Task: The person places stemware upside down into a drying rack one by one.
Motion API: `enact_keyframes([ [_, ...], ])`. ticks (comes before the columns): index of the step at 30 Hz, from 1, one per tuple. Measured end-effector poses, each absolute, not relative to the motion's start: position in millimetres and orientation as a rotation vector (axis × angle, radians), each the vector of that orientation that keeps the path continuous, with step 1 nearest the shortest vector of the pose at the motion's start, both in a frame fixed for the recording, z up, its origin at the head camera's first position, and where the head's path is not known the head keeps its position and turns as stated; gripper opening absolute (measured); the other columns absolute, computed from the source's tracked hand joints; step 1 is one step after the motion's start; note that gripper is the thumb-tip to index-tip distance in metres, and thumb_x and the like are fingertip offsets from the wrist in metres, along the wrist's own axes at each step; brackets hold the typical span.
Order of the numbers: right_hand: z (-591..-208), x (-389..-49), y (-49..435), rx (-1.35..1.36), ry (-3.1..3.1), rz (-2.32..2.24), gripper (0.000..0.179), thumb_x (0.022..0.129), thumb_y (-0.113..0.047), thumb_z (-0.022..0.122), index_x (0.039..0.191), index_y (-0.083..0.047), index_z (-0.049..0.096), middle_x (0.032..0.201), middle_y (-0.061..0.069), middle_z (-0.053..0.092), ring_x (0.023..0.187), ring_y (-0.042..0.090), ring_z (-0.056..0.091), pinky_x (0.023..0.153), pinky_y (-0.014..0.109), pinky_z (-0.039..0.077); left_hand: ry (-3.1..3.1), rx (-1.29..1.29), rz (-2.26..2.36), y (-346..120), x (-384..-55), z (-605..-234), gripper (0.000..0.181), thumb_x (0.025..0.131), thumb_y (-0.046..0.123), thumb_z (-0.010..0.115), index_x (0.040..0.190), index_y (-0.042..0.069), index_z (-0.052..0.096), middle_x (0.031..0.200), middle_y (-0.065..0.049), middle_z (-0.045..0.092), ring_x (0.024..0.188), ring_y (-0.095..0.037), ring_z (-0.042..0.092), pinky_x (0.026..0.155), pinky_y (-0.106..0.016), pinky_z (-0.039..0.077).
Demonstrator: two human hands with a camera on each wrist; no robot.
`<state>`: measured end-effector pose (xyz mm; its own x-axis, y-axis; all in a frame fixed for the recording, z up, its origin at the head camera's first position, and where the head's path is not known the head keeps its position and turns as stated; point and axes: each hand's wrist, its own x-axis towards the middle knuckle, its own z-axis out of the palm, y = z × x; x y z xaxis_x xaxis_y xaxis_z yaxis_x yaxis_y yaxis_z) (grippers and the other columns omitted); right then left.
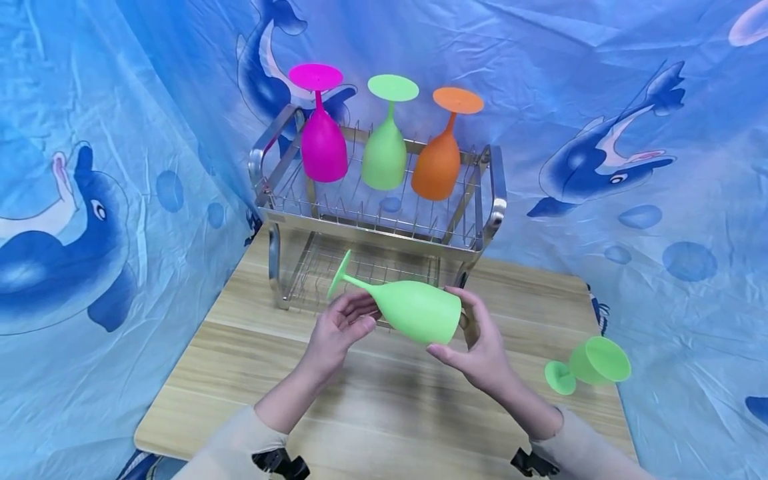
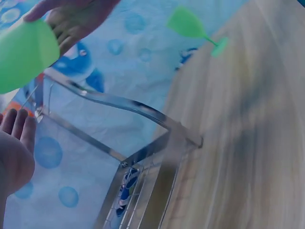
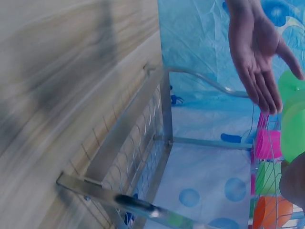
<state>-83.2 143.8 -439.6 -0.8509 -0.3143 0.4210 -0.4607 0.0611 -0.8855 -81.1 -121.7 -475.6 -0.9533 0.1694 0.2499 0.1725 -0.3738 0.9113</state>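
Observation:
A light green plastic wine glass (image 1: 417, 310) lies tilted on its side in the air above the table, foot to the left and rim to the right. My right hand (image 1: 480, 343) grips it at the rim end, thumb on the near side and fingers behind. My left hand (image 1: 345, 330) is beside the stem end of the bowl, palm turned up. In the right wrist view the left hand's fingers (image 3: 262, 90) look extended, close to the glass, not curled round it. The left wrist view shows the right hand (image 2: 78, 21) on the bowl.
A two-tier metal dish rack (image 1: 372, 230) stands at the back. On its upper tier, upside down, are a magenta glass (image 1: 324, 150), a green glass (image 1: 384, 157) and an orange glass (image 1: 437, 167). Another green glass (image 1: 591, 363) lies on the wooden table (image 1: 240, 373) at the right edge.

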Motion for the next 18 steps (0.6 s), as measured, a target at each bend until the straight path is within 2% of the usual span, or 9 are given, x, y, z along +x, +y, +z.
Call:
enact_keyframes([
  [5, -445, -78, 138, 0.813, -2.162, 1.975, 0.091, 0.072, 0.02, 0.084, 0.152, 0.005, 0.042, 0.148, 0.017, 0.052, 0.129, 0.021, 0.061, 0.107, 0.027, 0.054, -1.522, -0.577, -2.718, -118, -95, -477, 0.051, 0.101, 0.017, 0.07, 0.15, 0.014, 0.058, 0.146, -0.003, 0.064, 0.135, -0.019, 0.06, 0.116, -0.036, 0.049],
  [8, -447, -75, 133, 0.799, -2.146, 2.029, 0.09, 0.074, 0.018, 0.084, 0.153, 0.005, 0.042, 0.148, 0.016, 0.052, 0.129, 0.022, 0.06, 0.108, 0.027, 0.053, -1.375, -0.625, -2.801, -114, -102, -473, 0.049, 0.098, 0.025, 0.076, 0.145, 0.02, 0.062, 0.145, 0.0, 0.066, 0.137, -0.02, 0.059, 0.118, -0.036, 0.047],
  [13, -449, -72, 126, 0.775, -2.093, 2.122, 0.088, 0.078, 0.012, 0.086, 0.153, 0.006, 0.041, 0.148, 0.014, 0.053, 0.132, 0.023, 0.058, 0.111, 0.028, 0.051, -1.154, -0.72, -2.912, -107, -113, -462, 0.049, 0.094, 0.031, 0.082, 0.139, 0.019, 0.067, 0.14, -0.001, 0.069, 0.137, -0.022, 0.06, 0.122, -0.039, 0.043],
  [18, -451, -71, 120, 0.756, -2.029, 2.208, 0.087, 0.079, 0.007, 0.087, 0.152, 0.008, 0.041, 0.147, 0.013, 0.054, 0.132, 0.022, 0.057, 0.113, 0.029, 0.05, -1.027, -0.866, -2.927, -102, -120, -452, 0.039, 0.098, 0.028, 0.079, 0.135, 0.017, 0.072, 0.136, -0.002, 0.073, 0.132, -0.019, 0.065, 0.126, -0.04, 0.039],
])
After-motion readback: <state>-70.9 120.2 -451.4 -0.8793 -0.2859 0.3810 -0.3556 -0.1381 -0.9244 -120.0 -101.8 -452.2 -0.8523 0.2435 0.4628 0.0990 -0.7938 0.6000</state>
